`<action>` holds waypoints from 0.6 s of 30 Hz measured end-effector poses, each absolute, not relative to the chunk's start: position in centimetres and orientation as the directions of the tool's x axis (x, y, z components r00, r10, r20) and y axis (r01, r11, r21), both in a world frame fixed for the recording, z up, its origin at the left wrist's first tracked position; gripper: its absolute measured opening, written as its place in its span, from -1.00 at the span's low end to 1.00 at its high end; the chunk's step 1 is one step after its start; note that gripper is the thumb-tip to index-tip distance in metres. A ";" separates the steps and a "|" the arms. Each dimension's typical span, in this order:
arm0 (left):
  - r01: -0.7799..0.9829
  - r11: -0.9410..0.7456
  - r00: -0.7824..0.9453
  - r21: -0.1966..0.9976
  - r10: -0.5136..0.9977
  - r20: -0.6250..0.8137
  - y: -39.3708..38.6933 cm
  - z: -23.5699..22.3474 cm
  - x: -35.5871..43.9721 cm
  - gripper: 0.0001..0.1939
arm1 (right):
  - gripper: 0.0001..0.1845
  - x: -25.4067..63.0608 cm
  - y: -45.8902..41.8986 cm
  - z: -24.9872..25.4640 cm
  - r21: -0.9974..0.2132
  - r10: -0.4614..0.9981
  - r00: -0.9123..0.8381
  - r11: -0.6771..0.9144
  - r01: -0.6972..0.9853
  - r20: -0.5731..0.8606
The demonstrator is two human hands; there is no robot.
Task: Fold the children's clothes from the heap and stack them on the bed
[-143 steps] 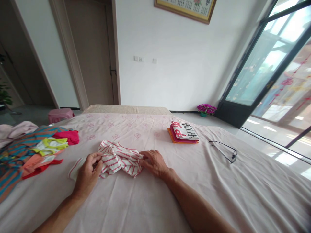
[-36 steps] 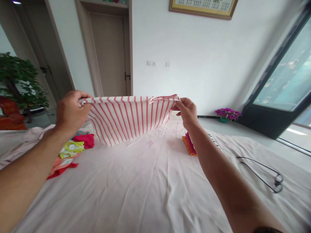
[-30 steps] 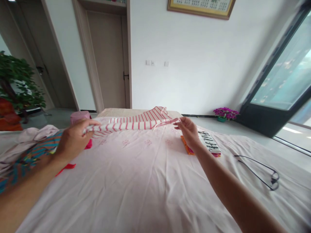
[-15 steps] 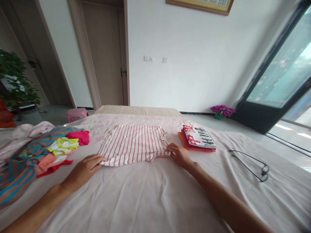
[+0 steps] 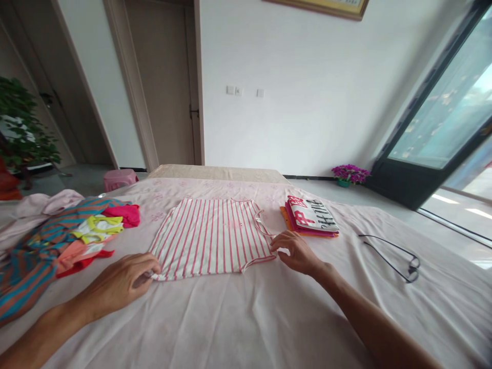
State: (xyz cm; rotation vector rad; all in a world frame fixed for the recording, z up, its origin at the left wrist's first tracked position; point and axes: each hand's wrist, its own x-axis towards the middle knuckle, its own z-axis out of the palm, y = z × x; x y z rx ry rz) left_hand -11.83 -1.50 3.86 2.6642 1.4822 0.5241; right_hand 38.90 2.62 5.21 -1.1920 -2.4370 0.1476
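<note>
A white sleeveless top with red stripes (image 5: 211, 236) lies spread on its side across the pale pink sheet (image 5: 230, 318), its neckline toward the right. My left hand (image 5: 128, 279) pinches the near left corner, at the hem. With thumb and fingers, my right hand (image 5: 294, 251) grips the near right edge by the shoulder. Just beyond my right hand rests a stack of folded clothes (image 5: 313, 215), white with red and black lettering on top and orange and dark pink below.
To the left lies a loose heap of clothes (image 5: 57, 241), with striped, yellow, pink and red pieces. Black-framed glasses (image 5: 413, 269) lie at the right. Past the bed stand a pink stool (image 5: 120, 178) and a pot of purple flowers (image 5: 349, 174).
The near edge of the striped top has come toward me and now lies flatter and wider. My left hand moved nearer and slightly left; my right hand shifted a little right.
</note>
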 end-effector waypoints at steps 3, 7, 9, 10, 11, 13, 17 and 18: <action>0.823 -0.479 0.458 0.306 0.877 0.142 -0.9 5.0 -9.9 -0.81 | -0.71 36.4 2.8 6.2 -0.346 0.796 -0.514 0.603 0.719 0.320; 0.817 -0.418 0.362 0.398 0.908 0.211 1.7 4.5 -6.6 -0.70 | -0.53 31.5 2.3 5.8 -0.340 0.706 -0.647 0.708 0.620 0.289; 0.814 -0.421 0.343 0.401 0.905 0.253 2.9 3.3 -5.1 -0.63 | -0.39 29.4 1.2 5.1 -0.331 0.652 -0.731 0.747 0.576 0.200; 0.819 -0.421 0.342 0.389 0.903 0.259 3.3 2.7 -4.5 -0.58 | -0.34 28.6 0.5 4.9 -0.337 0.616 -0.773 0.767 0.545 0.151; 0.831 -0.417 0.342 0.367 0.905 0.255 3.7 2.2 -4.0 -0.54 | -0.31 27.9 -0.2 4.7 -0.349 0.583 -0.804 0.782 0.516 0.119; 0.866 -0.397 0.340 0.304 0.913 0.224 4.3 1.4 -3.2 -0.49 | -0.36 27.1 -1.0 4.8 -0.394 0.513 -0.854 0.805 0.443 0.089; 0.897 -0.380 0.330 0.224 0.915 0.230 6.5 1.6 -1.6 -0.61 | -0.43 26.1 1.0 5.6 -0.474 0.598 -0.788 0.741 0.476 0.144; 0.906 -0.368 0.314 0.210 0.916 0.251 7.3 1.8 -1.1 -0.61 | -0.40 25.8 2.2 5.6 -0.463 0.660 -0.734 0.707 0.534 0.162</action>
